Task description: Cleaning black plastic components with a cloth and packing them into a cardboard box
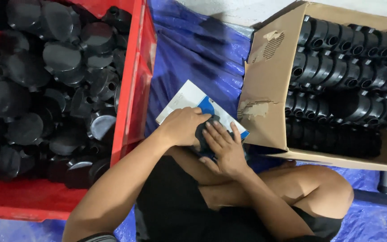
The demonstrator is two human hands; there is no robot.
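hands, left (pixel 182 126) and right (pixel 224 147), clasp a round black part (pixel 204 134), its orientation hidden.

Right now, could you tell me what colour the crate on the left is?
Red; the crate shows best in the head view.

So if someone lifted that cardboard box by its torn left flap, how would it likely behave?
The cardboard box looks packed with rows of black round parts, so it is probably heavy. Its flap is torn and peeling, so it would likely bend or rip rather than carry the load.
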